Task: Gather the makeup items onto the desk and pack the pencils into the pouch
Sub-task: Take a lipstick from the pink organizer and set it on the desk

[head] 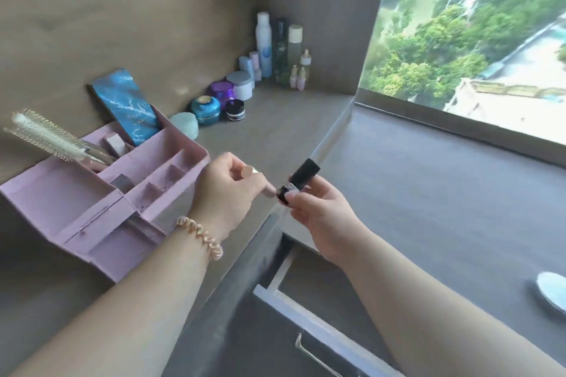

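At centre frame, the left hand (pixel 226 192) curls round a beige tube (pixel 249 171) while the right hand (pixel 321 217) pinches a black lipstick (pixel 301 179), both held beside the pink organiser (pixel 46 192) at left, seemingly bound for the desk (pixel 275 128). No pouch or pencils show.

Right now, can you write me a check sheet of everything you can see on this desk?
Surface: brown desk, with a grey ledge beside it.
Job's things: pink organizer holding a hairbrush and blue palette; black tube; beige tube.
Clutter: jars and bottles in the corner; round object on the ledge, cut off by the picture's edge.
Hands: left hand grips the beige tube; right hand grips the black tube.
Cables: nothing seen.
Surroundings: window showing trees; open drawer below.
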A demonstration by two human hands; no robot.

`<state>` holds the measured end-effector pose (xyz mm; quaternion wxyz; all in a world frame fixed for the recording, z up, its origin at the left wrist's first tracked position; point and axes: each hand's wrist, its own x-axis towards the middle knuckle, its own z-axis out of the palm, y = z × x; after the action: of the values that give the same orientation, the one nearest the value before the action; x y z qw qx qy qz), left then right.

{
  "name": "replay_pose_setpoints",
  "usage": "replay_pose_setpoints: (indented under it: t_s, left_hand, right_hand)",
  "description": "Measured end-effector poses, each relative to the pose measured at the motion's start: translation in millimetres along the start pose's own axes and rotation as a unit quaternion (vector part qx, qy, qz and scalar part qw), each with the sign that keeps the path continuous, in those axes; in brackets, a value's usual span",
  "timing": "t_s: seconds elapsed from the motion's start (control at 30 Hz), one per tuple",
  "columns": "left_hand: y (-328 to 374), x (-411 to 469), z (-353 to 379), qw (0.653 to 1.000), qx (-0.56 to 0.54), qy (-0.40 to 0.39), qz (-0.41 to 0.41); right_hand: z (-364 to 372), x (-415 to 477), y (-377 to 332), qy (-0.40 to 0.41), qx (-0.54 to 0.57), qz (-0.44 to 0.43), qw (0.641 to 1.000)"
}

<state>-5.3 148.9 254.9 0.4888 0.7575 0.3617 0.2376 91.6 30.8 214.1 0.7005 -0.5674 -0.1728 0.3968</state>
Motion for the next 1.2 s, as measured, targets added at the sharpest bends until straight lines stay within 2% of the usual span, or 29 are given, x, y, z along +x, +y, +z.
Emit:
replay_pose_setpoints:
  t_s: [0.13,0.3,0.4,0.53,0.67,0.73,0.87,1.2]
  left_hand:
    - [13,-5,76,0.993,-0.026,-0.115,0.016]
    - [26,-18,163,0.976,-0.020,-0.214,0.014]
    - [30,-26,216,0.969,-0.011,-0.246,0.001]
    - [34,-43,289,0.959,-0.006,-0.284,-0.022]
    - [33,-62,353,0.949,0.003,-0.311,-0.039]
    - [32,-69,381,0.948,0.009,-0.316,-0.046]
    - [26,-75,416,0.954,0.022,-0.294,-0.053]
    - [18,-86,433,0.959,0.067,-0.274,-0.022]
  right_hand:
    - [-77,-26,-2,0.147,-0.072,-0.026,0.986]
    - [-167,-50,20,0.320,-0.129,-0.013,0.939]
    - [-217,-61,29,0.375,-0.166,0.005,0.912]
    - [-286,-81,38,0.409,-0.283,0.040,0.867]
    - [-342,-101,47,0.426,-0.445,0.045,0.786]
    - [-362,-105,49,0.419,-0.492,0.023,0.763]
    - [-383,-100,51,0.400,-0.546,-0.002,0.736]
    - [-397,-87,60,0.363,-0.578,0.019,0.730]
